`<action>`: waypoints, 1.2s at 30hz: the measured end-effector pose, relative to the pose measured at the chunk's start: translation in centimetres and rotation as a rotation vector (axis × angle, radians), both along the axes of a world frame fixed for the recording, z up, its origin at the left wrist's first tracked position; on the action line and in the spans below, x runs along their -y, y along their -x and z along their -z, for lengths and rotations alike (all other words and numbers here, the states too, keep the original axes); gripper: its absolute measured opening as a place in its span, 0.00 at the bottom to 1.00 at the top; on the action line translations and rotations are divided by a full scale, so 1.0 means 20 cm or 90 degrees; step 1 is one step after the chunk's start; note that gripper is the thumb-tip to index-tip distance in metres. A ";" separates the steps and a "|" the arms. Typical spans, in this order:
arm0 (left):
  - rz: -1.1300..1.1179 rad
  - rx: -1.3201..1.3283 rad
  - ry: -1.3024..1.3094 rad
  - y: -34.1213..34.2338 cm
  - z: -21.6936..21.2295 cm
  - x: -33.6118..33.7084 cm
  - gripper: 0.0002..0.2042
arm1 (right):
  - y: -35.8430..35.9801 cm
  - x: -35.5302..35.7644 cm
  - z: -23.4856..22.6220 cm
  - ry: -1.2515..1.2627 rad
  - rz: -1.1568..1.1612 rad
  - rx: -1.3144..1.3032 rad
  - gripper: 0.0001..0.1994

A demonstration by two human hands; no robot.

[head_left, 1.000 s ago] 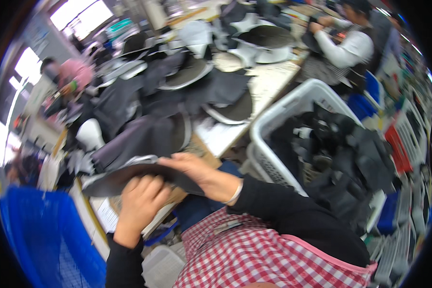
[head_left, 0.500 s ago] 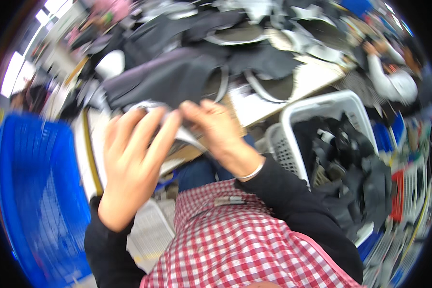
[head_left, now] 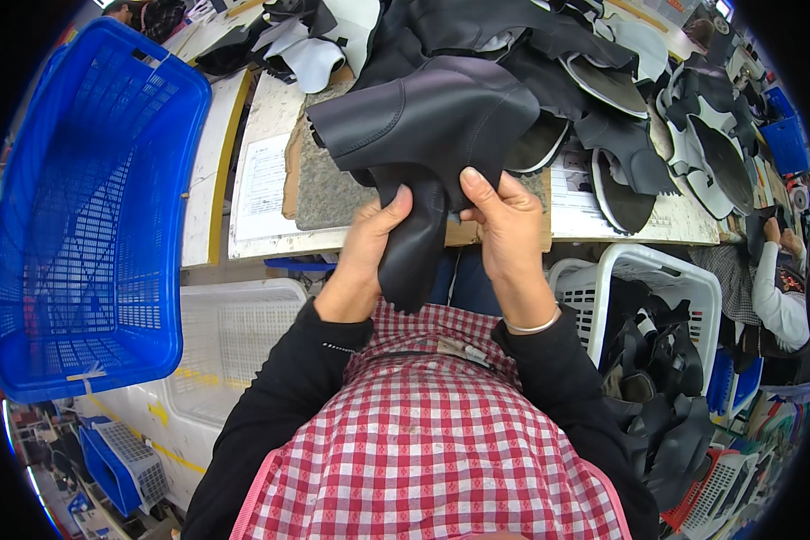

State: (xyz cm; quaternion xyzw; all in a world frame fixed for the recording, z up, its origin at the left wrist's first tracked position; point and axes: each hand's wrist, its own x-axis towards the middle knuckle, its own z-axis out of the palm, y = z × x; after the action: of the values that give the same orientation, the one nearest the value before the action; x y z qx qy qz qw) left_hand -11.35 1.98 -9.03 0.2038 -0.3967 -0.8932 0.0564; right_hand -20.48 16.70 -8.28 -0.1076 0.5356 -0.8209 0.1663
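Observation:
A black, smooth boot upper (head_left: pixel 432 117) with stitched seams is held up before me, over the near edge of the table. My left hand (head_left: pixel 364 252) is closed on its lower left part, thumb on top, where a narrow flap hangs down. My right hand (head_left: pixel 510 229) pinches its lower right edge between thumb and fingers. The fingers beneath the material are partly hidden. Behind it, a rough grey slab (head_left: pixel 328 193) lies on the table. More black uppers (head_left: pixel 616 148) with pale linings are heaped on the far side.
On my left stands a large blue basket (head_left: pixel 175 225), with a pale crate (head_left: pixel 234 315) beside it. A white basket (head_left: pixel 706 297) of black pieces is at my right. Printed sheets (head_left: pixel 265 184) lie on the white table (head_left: pixel 324 241). Another person (head_left: pixel 783 297) works at far right.
Both hands were raised and blurred, fingers spread on the left; now they grip the boot upper. The view has shifted, showing more of the blue basket and the table's near edge.

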 end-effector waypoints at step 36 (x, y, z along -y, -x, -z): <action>0.260 -0.123 0.818 -0.59 0.40 -0.01 0.16 | -0.43 -0.43 0.03 -0.566 -0.320 -1.117 0.02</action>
State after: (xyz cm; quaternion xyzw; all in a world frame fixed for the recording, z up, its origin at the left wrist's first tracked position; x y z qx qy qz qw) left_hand 0.41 2.17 -16.98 -0.0299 -0.8722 -0.4872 0.0321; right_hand -11.98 25.34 -8.89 -0.7103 0.6874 -0.1199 -0.0930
